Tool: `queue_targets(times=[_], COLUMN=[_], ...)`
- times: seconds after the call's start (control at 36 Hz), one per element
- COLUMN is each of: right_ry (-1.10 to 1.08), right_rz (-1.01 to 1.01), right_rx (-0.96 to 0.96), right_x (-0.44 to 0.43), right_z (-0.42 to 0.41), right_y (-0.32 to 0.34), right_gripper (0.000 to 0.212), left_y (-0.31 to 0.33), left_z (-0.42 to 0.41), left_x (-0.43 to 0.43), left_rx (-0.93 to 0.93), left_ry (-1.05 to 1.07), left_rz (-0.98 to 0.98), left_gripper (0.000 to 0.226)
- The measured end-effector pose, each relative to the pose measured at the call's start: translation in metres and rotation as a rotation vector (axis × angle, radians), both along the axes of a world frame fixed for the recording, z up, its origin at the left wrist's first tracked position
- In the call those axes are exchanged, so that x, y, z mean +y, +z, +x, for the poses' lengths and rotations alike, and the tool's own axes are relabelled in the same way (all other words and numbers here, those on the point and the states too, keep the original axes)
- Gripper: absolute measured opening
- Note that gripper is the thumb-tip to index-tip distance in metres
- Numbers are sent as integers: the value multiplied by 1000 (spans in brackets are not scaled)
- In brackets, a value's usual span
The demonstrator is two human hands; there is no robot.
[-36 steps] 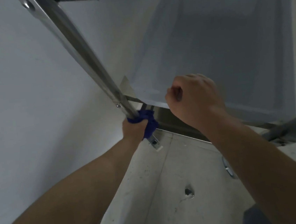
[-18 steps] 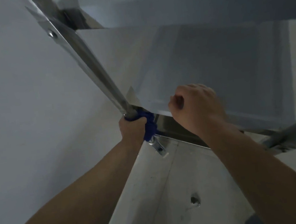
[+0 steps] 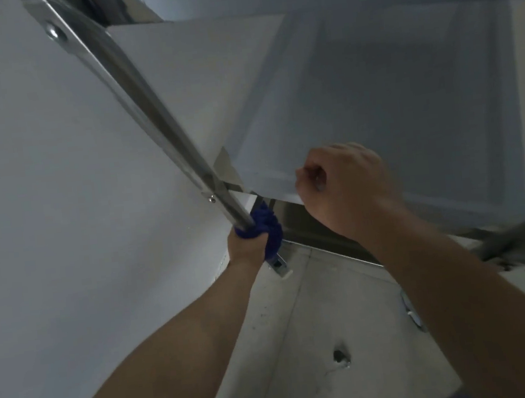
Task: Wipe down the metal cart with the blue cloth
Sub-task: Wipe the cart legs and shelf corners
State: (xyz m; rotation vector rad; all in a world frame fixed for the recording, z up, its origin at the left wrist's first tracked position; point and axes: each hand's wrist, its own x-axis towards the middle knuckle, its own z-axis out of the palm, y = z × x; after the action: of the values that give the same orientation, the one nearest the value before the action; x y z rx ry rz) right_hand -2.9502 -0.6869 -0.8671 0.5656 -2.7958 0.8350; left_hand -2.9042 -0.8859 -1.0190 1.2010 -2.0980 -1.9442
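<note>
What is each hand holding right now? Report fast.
Left hand: closed, gripping the crumpled blue cloth around the shiny metal cart leg.
Right hand: closed, curled over the edge of the flat grey metal shelf.

1. Wall (image 3: 43,189) runs close along the left of the cart post (image 3: 148,113); narrow gap only.
2. Shelf (image 3: 374,106) fills the space right of the post.
3. Floor (image 3: 316,322) open below the shelf's near edge.

- White wall (image 3: 43,189): plain, fills the left side.
- Pale concrete floor (image 3: 314,306): low in view, crossed by seam lines.
- Small dark pit (image 3: 338,356): in the floor, lower centre.
</note>
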Motion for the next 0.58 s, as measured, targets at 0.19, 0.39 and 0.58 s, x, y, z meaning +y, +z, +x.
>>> queue_targets(times=[0.19,0.39,0.58], right_ry=[-15,-56,-83], right_rz=[47,29,23], right_rx=[21,-14,-14], right_x=[-2,-4,-5], right_z=[4,3,1], right_y=[6,6,6], right_gripper=[28,28,32], left_y=[13,103,161], left_z=[-2,-9,7], left_x=[0,13,5], left_rx=[-81,160,221], left_ry=[40,242,215], left_rz=[3,-61,16], left_gripper=[52,35,35])
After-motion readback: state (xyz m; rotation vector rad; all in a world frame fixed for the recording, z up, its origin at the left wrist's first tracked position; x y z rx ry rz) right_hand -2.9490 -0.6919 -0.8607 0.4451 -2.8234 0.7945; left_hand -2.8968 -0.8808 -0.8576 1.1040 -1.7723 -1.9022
